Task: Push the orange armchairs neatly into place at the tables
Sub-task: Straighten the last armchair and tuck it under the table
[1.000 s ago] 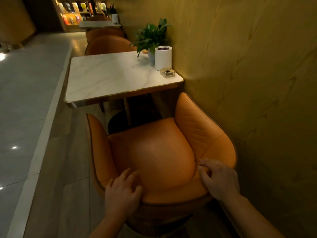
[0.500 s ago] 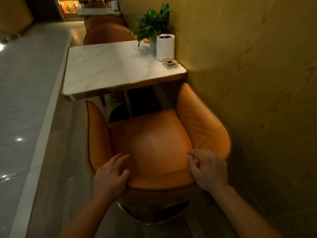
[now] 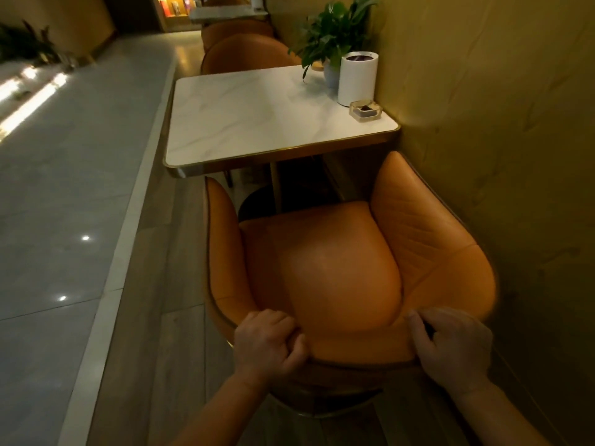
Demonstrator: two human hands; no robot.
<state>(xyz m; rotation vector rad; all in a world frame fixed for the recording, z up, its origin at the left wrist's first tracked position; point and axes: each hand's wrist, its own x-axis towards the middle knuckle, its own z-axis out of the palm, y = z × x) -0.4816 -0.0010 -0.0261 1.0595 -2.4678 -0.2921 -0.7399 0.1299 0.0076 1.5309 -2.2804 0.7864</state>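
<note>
An orange leather armchair (image 3: 338, 268) stands in front of me, facing a white marble table (image 3: 244, 117) with a gold rim. Its front edge sits just short of the table edge, and its right arm is close to the yellow wall. My left hand (image 3: 267, 344) grips the top of the backrest at its left, fingers curled over the rim. My right hand (image 3: 450, 346) holds the backrest top at its right, thumb on the inner leather. A second orange armchair (image 3: 248, 57) stands at the table's far side.
On the table by the wall stand a potted plant (image 3: 331, 30), a white cylinder (image 3: 357, 78) and a small clear box (image 3: 365, 111). The yellow wall (image 3: 499, 123) runs along the right. A raised grey floor strip (image 3: 64, 188) lies left. Another table (image 3: 225, 12) and chair stand farther back.
The armchair has slid forward toward the table and a little left. My left hand went from resting flat on the backrest to gripping its rim; my view has shifted left.
</note>
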